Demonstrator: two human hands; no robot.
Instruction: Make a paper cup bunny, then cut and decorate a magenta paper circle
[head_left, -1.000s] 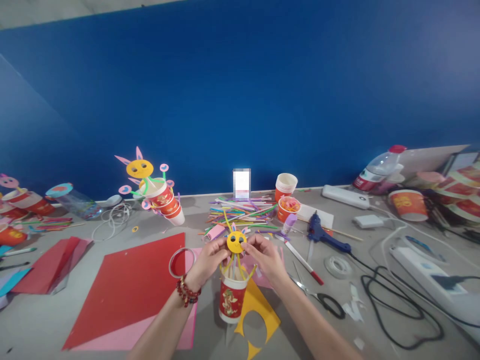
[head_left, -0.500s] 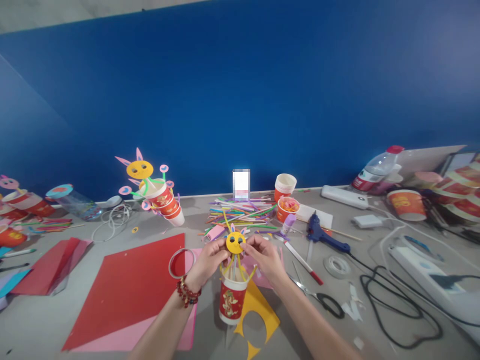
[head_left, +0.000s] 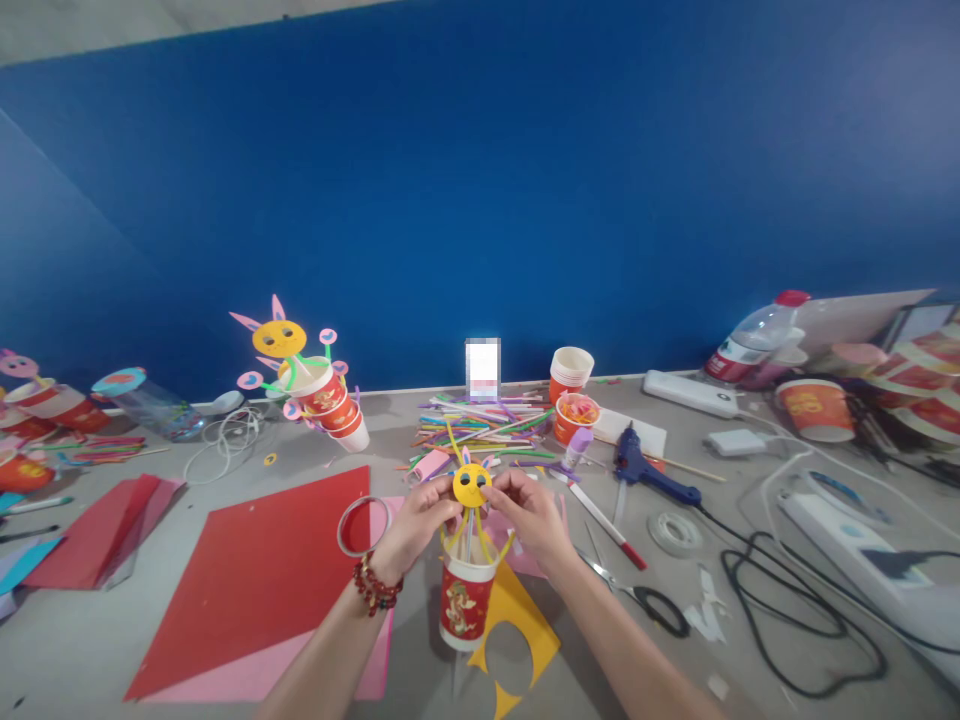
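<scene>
Nearest, the yellow sheet lies beside the patterned cup, a round hole cut through it. The cup stands upright on the table, probably giving the parts above it a steady base. Just above the cup's mouth, in the middle, here's the little yellow face! Left hand: thumb and fingers together, clamped on one edge. Right hand: pinching the other edge, fingertips closed. Gripping from both sides looks meant to stop it twisting while leaving its front visible. And what a look: round, bright yellow, two dark-centred eyes, small pinkish ears, yellow strips bending out below. Off to the right, the scissors rest within reach, the glue gun farther back, likely parked clear of the handwork. Beyond, coloured sticks lie heaped, and a bigger rabbit-eared figure stands up against the blue wall
</scene>
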